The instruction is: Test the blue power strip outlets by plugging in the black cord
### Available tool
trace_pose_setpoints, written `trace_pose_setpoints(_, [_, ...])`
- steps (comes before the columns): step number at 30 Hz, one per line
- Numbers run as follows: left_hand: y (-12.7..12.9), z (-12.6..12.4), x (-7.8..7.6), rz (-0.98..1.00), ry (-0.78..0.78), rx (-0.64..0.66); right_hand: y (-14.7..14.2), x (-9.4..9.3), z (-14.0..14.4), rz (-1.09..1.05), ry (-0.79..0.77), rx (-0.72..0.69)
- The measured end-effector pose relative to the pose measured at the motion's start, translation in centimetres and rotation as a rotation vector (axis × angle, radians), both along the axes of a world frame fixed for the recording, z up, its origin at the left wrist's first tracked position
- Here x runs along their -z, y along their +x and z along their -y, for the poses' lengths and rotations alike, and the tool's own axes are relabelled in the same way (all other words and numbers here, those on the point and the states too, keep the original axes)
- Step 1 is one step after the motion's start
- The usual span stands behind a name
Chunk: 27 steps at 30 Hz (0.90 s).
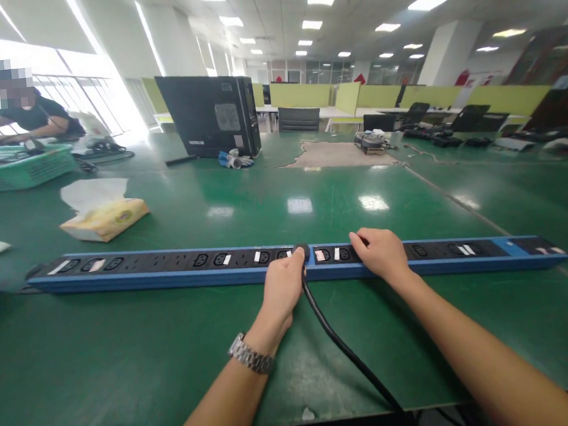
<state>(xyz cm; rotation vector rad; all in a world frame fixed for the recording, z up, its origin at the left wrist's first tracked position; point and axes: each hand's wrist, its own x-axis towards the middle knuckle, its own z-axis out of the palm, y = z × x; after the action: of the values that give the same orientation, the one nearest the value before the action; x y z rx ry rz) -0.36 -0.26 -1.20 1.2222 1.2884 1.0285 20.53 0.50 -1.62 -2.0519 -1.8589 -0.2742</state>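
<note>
While the cable (pixel 344 348) trails toward five o'clock, probably springy, the left hand (pixel 282 288) pinches its plug (pixel 304 246); the right hand (pixel 384 255) is curled at the power strip (pixel 337 272), whether gripping I cannot tell. Spanning nine to three, that strip looks rigid, likely heavy, best held by both sides (pixel 170 279). Beyond, at ten, sits a tissue pack (pixel 106 221).

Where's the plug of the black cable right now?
In the head view, the black plug is near the picture's centre, in the left hand, at the middle of the blue power strip, left of the right hand.
</note>
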Motion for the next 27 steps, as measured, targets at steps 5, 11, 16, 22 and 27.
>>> trace_pose_setpoints(5, [0.7,-0.2,0.5,-0.089,0.086,-0.031,0.0,0.0,0.1,-0.008,0.005,0.006])
trace_pose_setpoints(11, [-0.1,-0.5,1.0,-0.206,0.099,-0.029,0.7,0.3,-0.2,-0.157,0.091,-0.048])
trace_pose_setpoints(16, [1.8,0.9,-0.6,-0.200,0.291,-0.018,-0.7,-2.9,1.8,-0.766,-0.051,-0.136])
trace_pose_setpoints(22, [4.0,1.3,-5.0,-0.351,0.563,0.606,-0.5,-7.5,3.9,-0.983,-0.549,-0.139])
trace_pose_setpoints(27, [-2.2,-3.0,-3.5,-0.795,0.667,0.067,4.0,-7.0,2.3,-0.744,-0.524,-0.044])
